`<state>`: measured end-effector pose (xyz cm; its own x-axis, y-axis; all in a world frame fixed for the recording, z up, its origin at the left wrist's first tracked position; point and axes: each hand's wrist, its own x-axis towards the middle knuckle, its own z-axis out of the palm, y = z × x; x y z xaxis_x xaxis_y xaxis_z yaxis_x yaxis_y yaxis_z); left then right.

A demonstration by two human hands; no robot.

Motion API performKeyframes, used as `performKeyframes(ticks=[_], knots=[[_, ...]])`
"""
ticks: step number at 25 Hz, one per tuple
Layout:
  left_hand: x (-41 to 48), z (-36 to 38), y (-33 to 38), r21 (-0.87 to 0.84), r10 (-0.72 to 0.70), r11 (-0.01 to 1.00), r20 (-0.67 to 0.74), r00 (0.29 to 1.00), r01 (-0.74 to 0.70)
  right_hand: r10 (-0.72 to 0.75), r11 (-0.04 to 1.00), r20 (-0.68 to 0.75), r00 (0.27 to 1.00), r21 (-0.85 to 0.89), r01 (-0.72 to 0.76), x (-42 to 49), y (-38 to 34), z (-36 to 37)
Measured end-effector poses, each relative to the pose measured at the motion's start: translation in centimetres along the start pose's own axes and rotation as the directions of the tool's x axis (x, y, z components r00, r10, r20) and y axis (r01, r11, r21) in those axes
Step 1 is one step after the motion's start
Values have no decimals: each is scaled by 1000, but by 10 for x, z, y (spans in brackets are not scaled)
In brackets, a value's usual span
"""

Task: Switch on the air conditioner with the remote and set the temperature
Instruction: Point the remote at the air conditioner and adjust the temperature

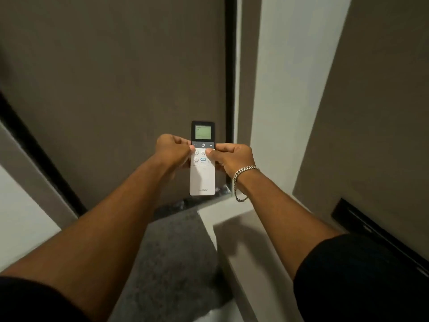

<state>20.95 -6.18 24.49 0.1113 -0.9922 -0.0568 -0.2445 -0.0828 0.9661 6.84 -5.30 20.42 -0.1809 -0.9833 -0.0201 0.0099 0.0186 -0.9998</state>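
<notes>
A slim white remote with a dark top and a small lit greenish screen is held upright at arm's length in front of me. My left hand grips its left side, thumb resting on the upper left buttons. My right hand grips its right side, thumb lying just below the plus key. A silver chain bracelet hangs on my right wrist. The row with minus, power and plus is uncovered. No air conditioner is in view.
A brown panelled wall with a black vertical strip stands straight ahead. A pale ledge juts out at lower right, and grey carpet lies below. A black fixture sits on the right wall.
</notes>
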Motion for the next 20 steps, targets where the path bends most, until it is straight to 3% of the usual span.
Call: performKeyframes(ticks=[3,9,14,20], knots=[[-13,-62,60,-83,108,990,-107,988,-117,-147,989,119,982,24,145,-5,-81,40],[-61,-159,177,-113,327,927,-223,919,-357,-414,910,257,873,109,400,-43,-228,84],[-115,-207,262,-88,458,864,-275,845,-496,-575,818,258,777,171,549,-87,-330,103],[-173,-236,333,16,545,822,-308,779,-569,-722,692,244,648,217,689,-134,-397,105]])
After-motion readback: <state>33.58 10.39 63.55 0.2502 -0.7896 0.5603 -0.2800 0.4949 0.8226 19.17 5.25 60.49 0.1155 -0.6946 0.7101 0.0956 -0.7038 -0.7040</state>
